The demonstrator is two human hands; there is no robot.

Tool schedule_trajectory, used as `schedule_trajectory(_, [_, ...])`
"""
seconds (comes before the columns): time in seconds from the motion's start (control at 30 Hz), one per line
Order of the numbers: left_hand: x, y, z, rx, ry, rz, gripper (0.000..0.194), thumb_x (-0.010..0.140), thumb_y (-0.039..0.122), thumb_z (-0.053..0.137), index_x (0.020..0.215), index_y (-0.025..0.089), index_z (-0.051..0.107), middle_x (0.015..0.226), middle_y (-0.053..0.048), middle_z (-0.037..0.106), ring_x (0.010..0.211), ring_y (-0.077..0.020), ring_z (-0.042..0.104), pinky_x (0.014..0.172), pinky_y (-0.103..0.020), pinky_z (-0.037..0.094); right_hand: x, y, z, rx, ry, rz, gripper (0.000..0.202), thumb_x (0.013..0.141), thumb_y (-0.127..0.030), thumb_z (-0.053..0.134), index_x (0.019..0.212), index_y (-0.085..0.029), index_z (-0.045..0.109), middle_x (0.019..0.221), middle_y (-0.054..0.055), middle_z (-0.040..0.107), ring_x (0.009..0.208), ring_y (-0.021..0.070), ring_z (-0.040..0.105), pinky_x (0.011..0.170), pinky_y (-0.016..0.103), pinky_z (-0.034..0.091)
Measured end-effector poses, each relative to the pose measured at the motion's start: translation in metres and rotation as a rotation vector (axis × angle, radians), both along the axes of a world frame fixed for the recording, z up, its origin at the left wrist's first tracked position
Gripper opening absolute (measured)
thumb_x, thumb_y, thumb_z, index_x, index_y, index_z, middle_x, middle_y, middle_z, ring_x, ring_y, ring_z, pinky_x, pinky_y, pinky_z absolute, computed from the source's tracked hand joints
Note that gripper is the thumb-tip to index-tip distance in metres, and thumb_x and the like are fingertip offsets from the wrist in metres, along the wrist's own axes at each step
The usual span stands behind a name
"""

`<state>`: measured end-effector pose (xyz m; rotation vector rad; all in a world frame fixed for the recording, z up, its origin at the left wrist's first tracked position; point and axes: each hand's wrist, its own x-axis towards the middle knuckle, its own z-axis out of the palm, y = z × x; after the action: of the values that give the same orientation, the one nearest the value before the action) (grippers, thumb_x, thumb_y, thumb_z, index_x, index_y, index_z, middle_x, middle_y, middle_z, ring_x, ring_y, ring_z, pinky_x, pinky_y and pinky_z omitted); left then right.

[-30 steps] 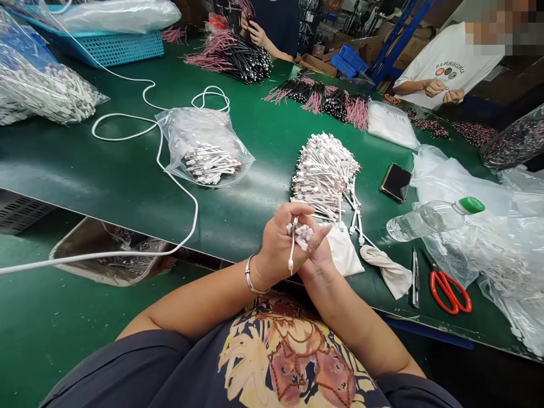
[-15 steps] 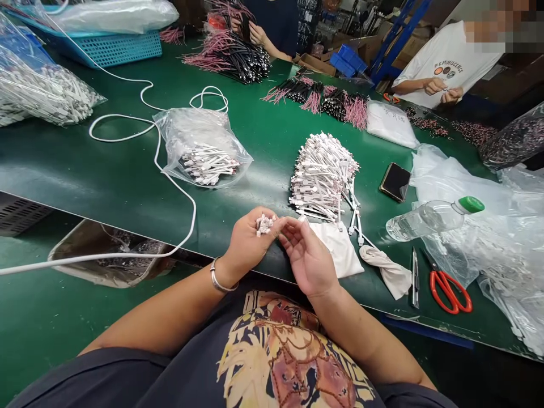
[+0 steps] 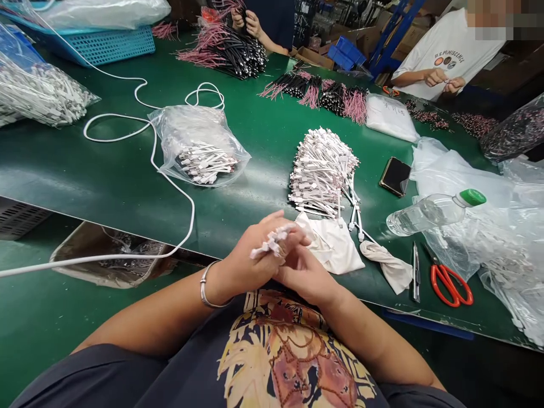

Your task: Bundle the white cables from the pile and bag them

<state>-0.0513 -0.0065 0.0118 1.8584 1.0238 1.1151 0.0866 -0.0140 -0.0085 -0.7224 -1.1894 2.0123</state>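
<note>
My left hand (image 3: 255, 263) is closed around a bunch of short white cables (image 3: 272, 243), whose plug ends stick out over the back of my fingers. Against it, lower and to the right, my right hand (image 3: 312, 280) is curled inward. Its fingertips are partly behind the left hand, so what they grip is hidden. Just beyond both hands lies a white cloth (image 3: 334, 243). Past that is a large heap of similar short white cables (image 3: 321, 173) with metal plugs, a few of them hanging loose on its right side.
On the green table (image 3: 259, 124) lie a clear bag of white cables (image 3: 204, 147), a phone (image 3: 395, 176), a water bottle (image 3: 429, 214), a cutter knife (image 3: 415, 272) and red-handled scissors (image 3: 450, 280). A long white cord (image 3: 193, 209) crosses the left side. Two co-workers sit opposite.
My left hand has turned over and come lower, so the bunch of cables now shows across its fingers. My right hand has moved from fingertip contact to curling under the left.
</note>
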Motion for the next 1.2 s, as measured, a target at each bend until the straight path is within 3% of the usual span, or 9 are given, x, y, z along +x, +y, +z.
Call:
schedule_trajectory(0.07, [0.002,0.004,0.011,-0.009,0.041,-0.163,0.023,0.091,0.025,0.045,0.099,0.024,0.067,0.098,-0.004,0.071,0.103,-0.0189,0.062,0.11,-0.046,0.027,0.008,0.001,0.003,0.074,-0.068,0.085,0.048,0.073,-0.023,0.072,0.118,-0.024,0.058,0.12,0.005,0.061,0.118,0.0234,0.054,0.102,0.039,0.041])
schedule_trajectory(0.2, [0.011,0.022,0.018,-0.268,-0.062,-0.451,0.03,0.092,0.035,0.044,0.098,0.023,0.07,0.097,-0.008,0.072,0.093,-0.0194,0.067,0.086,-0.036,0.051,0.029,0.013,-0.004,0.074,-0.158,0.107,0.046,0.068,-0.036,0.076,0.109,-0.021,0.063,0.105,0.005,0.066,0.108,0.0228,0.059,0.095,0.038,0.046])
schedule_trajectory(0.3, [0.023,0.036,0.013,-0.231,-0.129,-0.287,0.027,0.08,0.045,0.06,0.083,0.021,0.073,0.078,-0.008,0.073,0.076,-0.0199,0.069,0.064,-0.03,0.055,0.039,0.022,-0.009,-0.048,-0.142,0.119,0.043,0.068,-0.054,0.07,0.084,-0.015,0.067,0.077,0.006,0.067,0.077,0.0197,0.066,0.074,0.035,0.054])
schedule_trajectory(0.4, [0.033,0.049,0.009,-0.208,-0.113,-0.196,0.027,0.075,0.048,0.064,0.078,0.022,0.072,0.069,-0.006,0.071,0.065,-0.0175,0.067,0.056,-0.026,0.053,0.043,0.027,-0.008,-0.12,-0.185,0.02,0.047,0.063,-0.057,0.072,0.082,-0.015,0.064,0.068,0.003,0.065,0.063,0.0171,0.066,0.06,0.031,0.054])
schedule_trajectory(0.53, [0.04,0.068,0.014,-0.302,-0.01,-0.478,0.028,0.087,0.04,0.051,0.093,0.023,0.071,0.094,-0.008,0.073,0.087,-0.018,0.068,0.074,-0.03,0.055,0.045,0.041,0.001,-0.033,-0.339,0.003,0.034,0.065,-0.04,0.076,0.088,-0.017,0.064,0.079,0.004,0.068,0.072,0.0194,0.068,0.067,0.035,0.056])
schedule_trajectory(0.7, [0.039,0.09,0.015,-0.04,0.12,-0.549,0.026,0.081,0.024,0.061,0.107,0.027,0.067,0.122,-0.006,0.064,0.118,-0.0197,0.054,0.103,-0.039,0.04,0.051,0.072,-0.001,0.494,-0.408,-0.189,0.037,0.062,-0.02,0.077,0.098,-0.022,0.068,0.11,0.003,0.065,0.111,0.0227,0.057,0.103,0.037,0.04])
schedule_trajectory(0.9, [0.039,0.094,-0.001,-0.048,0.123,-0.564,0.019,0.076,0.019,0.066,0.094,0.026,0.071,0.125,-0.007,0.062,0.122,-0.021,0.05,0.105,-0.044,0.037,0.054,0.078,-0.025,0.757,-0.594,-0.195,0.034,0.068,-0.018,0.07,0.102,-0.021,0.068,0.11,0.007,0.065,0.109,0.026,0.057,0.099,0.042,0.042])
schedule_trajectory(1.03, [0.038,0.092,-0.007,-0.072,0.087,-0.564,0.021,0.074,0.02,0.069,0.093,0.025,0.071,0.127,-0.009,0.06,0.123,-0.0227,0.05,0.103,-0.045,0.038,0.055,0.075,-0.03,0.794,-0.594,-0.17,0.026,0.076,-0.022,0.062,0.102,-0.02,0.066,0.103,0.007,0.066,0.104,0.0261,0.059,0.092,0.044,0.046])
schedule_trajectory(1.2, [0.032,0.094,-0.011,-0.02,0.122,-0.55,0.065,0.07,0.027,0.073,0.131,0.026,0.051,0.138,-0.013,0.049,0.128,-0.0254,0.044,0.107,-0.043,0.035,0.056,0.077,-0.031,0.77,-0.556,-0.046,0.021,0.076,-0.018,0.059,0.095,-0.022,0.068,0.092,0.007,0.067,0.094,0.0261,0.061,0.086,0.044,0.049])
